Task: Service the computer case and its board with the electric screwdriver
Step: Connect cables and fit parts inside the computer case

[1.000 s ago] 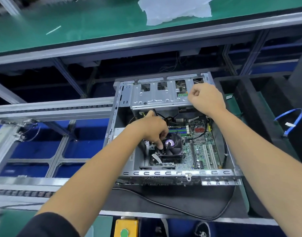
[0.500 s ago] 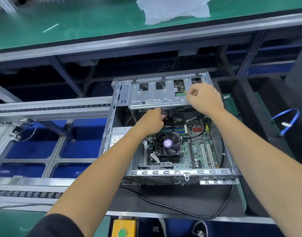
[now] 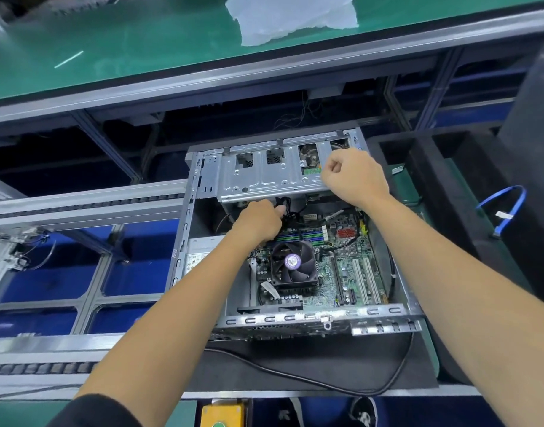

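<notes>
Left hand (image 3: 259,221): reaches into the open case under the near edge of the drive cage; fingers curled around a bundle of black cables (image 3: 287,208), thumb against them.
Right hand (image 3: 352,177): clenched into a fist, resting on the right end of the drive cage; what it holds, if anything, cannot be told.
Black cables: rise from the board area to the underside of the drive cage, just above the memory slots.
Drive cage (image 3: 264,177): silver sheet-metal bracket spanning the far end of the case, with square cut-outs along its far side.
Computer case (image 3: 295,320): lies on its side, open face up, on a dark mat (image 3: 310,362) at the centre of the workstation; near rail is perforated metal.
Board (image 3: 347,272): green, seated in the case floor; expansion slots at right, memory slots at the far side.
Cooler fan (image 3: 292,263): black, with a round purple label on the hub; sits on the board just nearer than the left hand.
Power cord (image 3: 295,374): black, runs across the mat in front of the case and loops up at its right corner.
Blue cable (image 3: 511,208): lies in the black foam tray to the right, well apart from the case.
White plastic sheet (image 3: 292,16): lies on the green bench surface beyond the case.
Electric screwdriver: not located in this view.
</notes>
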